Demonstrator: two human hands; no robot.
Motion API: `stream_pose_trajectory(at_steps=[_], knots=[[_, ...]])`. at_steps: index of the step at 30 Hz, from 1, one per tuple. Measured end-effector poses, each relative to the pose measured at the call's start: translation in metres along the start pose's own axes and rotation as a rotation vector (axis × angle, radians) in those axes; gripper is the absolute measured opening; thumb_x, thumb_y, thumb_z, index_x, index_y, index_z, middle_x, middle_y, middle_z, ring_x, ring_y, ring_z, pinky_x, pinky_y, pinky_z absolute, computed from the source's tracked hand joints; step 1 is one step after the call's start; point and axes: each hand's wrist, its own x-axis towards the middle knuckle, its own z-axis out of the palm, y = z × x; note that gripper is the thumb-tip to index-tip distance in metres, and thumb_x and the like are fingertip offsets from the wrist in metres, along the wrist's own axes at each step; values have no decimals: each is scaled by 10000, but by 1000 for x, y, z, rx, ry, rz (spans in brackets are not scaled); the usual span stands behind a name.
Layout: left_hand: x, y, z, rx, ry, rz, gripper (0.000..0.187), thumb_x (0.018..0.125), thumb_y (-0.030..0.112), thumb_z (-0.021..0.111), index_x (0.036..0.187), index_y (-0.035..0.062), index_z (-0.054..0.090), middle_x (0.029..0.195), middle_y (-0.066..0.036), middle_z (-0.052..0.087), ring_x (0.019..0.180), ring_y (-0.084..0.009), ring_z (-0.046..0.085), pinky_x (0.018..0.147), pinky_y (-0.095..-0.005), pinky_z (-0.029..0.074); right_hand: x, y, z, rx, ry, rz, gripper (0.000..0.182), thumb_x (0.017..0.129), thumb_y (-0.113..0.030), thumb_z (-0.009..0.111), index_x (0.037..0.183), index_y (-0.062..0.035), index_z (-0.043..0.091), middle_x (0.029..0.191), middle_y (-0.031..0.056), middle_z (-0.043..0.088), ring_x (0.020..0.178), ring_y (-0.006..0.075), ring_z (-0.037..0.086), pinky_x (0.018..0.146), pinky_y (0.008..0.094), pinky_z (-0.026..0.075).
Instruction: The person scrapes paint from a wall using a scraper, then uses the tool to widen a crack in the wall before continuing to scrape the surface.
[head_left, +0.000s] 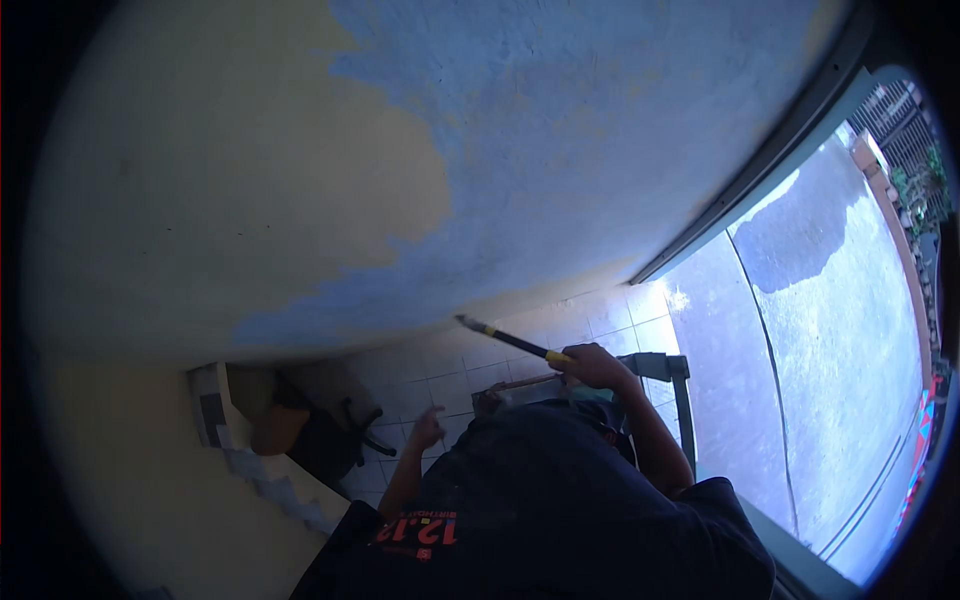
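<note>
My right hand (592,367) is closed around the yellow and black handle of a long scraper (512,340). The scraper's head points left, close to the lower part of a wall (480,230) covered in beige and blue-grey patches. Lower and to the left, my left hand (428,430) hangs over the floor with its fingers partly extended and nothing visible in it. The dark shirt (560,500) on my body fills the bottom of the view, with red print on one side.
A grey-green metal frame (682,400) stands beside my right arm. A black chair (325,440) is on the tiled floor (440,385) at the left. On the right, a doorway edge (760,165) borders bright concrete paving (840,330), partly dark.
</note>
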Motion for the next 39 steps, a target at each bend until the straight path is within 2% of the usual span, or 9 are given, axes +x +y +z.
stream_pose_trajectory(at_steps=[1,2,12,15,18,20,25,29,39], knots=[[-3,-118,27,9,-11,10,466,690,116,679,1148,102,597,623,-68,529,559,-172,548,564,-343,476,4,12,15,26,48,50,517,877,-525,513,901,-23,634,863,195,657,845,368,632,759,463,481],[4,-165,41,-753,-435,-107,464,752,169,651,1202,95,561,716,-73,606,639,-188,610,597,-345,508,4,16,25,46,97,96,525,869,-523,525,897,-11,638,866,201,658,846,377,630,762,468,477],[-97,-249,-5,-322,-442,-239,467,814,231,626,1248,95,521,823,-81,644,720,-200,641,622,-356,518,-5,-56,97,249,380,227,459,824,-390,678,1134,-82,537,812,174,669,769,340,656,689,425,496],[-15,-175,-21,-156,-408,-277,470,834,252,618,1264,95,508,859,-84,656,747,-205,651,630,-360,521,10,-78,125,377,313,134,476,861,-414,646,1185,-95,506,744,118,629,603,218,604,564,343,471],[23,-132,-31,-307,-357,-266,468,880,308,572,1286,95,477,938,-103,665,780,-225,668,651,-365,525,17,-107,144,1082,15,-38,357,927,-322,590,1180,-95,480,714,22,545,530,87,496,455,223,400],[28,-83,-49,-1148,-87,-380,483,895,351,562,1294,95,467,1012,-153,634,838,-279,656,770,-438,516,17,-128,149,926,85,-1,355,940,-341,564,1169,-79,493,687,18,534,524,77,484,453,228,398],[45,-67,-58,-635,86,-194,395,913,330,523,1218,79,520,905,-120,656,758,-235,662,711,-408,512,15,-152,134,643,309,2,363,960,-365,518,1183,-78,506,616,-14,469,489,52,432,431,218,364],[40,-27,-60,-583,91,37,242,925,189,498,1094,57,610,865,-101,671,735,-173,666,647,-306,509,-8,-179,98,1066,238,-81,414,992,-403,427,1270,-98,461,590,-34,372,477,57,347,436,226,318],[31,303,-151,-242,586,929,156,902,151,549,949,32,640,878,-99,644,851,-233,619,803,-342,484,-36,-203,2,1467,30,-506,508,1011,-396,342,1455,-176,231,659,14,391,458,94,360,414,229,340]])
